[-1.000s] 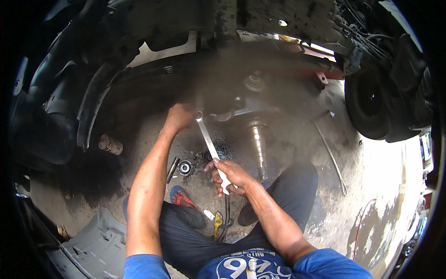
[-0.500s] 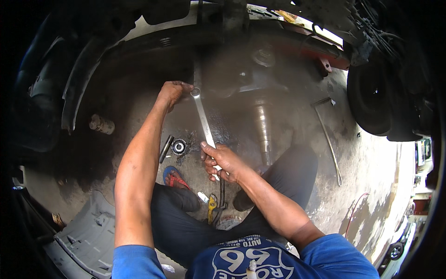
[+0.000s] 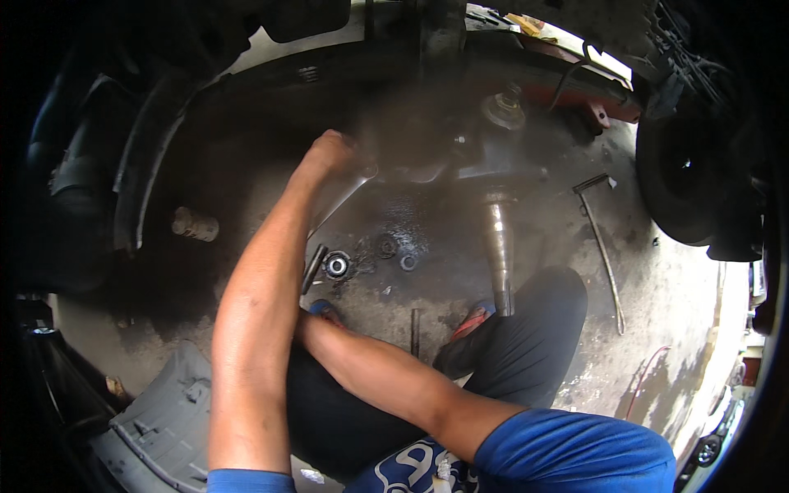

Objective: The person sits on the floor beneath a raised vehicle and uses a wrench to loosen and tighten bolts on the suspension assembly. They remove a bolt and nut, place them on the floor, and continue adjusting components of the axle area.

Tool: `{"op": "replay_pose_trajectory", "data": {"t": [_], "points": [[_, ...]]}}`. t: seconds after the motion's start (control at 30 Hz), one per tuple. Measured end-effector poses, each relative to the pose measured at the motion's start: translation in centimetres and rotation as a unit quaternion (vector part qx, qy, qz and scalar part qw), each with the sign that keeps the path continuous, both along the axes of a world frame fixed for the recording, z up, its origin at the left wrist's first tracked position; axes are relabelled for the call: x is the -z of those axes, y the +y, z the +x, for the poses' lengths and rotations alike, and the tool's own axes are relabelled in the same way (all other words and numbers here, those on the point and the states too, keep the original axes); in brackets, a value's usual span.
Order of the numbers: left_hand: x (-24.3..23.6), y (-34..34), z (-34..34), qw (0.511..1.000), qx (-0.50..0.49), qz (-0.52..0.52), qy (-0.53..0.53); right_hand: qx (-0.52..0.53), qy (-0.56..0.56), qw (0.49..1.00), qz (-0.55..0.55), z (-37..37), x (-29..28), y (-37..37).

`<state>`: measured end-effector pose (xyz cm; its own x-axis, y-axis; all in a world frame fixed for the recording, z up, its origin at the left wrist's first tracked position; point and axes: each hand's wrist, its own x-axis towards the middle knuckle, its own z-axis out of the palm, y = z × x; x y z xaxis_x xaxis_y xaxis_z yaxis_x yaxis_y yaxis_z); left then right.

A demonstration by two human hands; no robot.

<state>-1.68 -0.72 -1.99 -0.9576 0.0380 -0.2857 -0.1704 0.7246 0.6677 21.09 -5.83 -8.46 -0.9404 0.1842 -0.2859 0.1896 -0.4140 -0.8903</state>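
Note:
My left hand [image 3: 333, 152] is raised beneath the vehicle, fingers curled at the upper end of a long silver wrench [image 3: 340, 201]; what they grip is unclear in the haze. That wrench slants down-left behind my left forearm. My right hand [image 3: 306, 327] is mostly hidden behind that forearm, low near my knee, so its grip cannot be seen. To the right, a shiny tapered spindle [image 3: 500, 246] projects downward from a dark suspension part. On the floor lie a round bearing-like ring [image 3: 336, 264], a short dark metal tube [image 3: 315, 267] beside it, and smaller rings [image 3: 406, 262].
A rusty cylinder [image 3: 195, 224] lies at left. A bent metal rod [image 3: 604, 263] lies at right near the tire [image 3: 682, 189]. A grey plastic panel [image 3: 152, 427] is at lower left. The dark underbody [image 3: 559, 49] overhangs the top, with a red member [image 3: 600, 115].
The wrench has swung from down-right to down-left. My right hand, earlier gripping its lower end in plain view, has moved left behind my left forearm. The view has shifted slightly.

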Motion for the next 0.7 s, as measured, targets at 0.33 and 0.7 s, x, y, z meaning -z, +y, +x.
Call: {"op": "replay_pose_trajectory", "data": {"t": [0.33,0.7], "points": [[-3.9,-1.2,7.3,0.981,-0.098,0.163,-0.024,-0.235,-0.028,0.969,-0.075,-0.9,-5.2,7.6],[1.0,2.4,13.2,0.893,-0.228,0.389,-0.015,-0.307,-0.087,0.942,-0.103,1.9,-7.7,24.3]]}}
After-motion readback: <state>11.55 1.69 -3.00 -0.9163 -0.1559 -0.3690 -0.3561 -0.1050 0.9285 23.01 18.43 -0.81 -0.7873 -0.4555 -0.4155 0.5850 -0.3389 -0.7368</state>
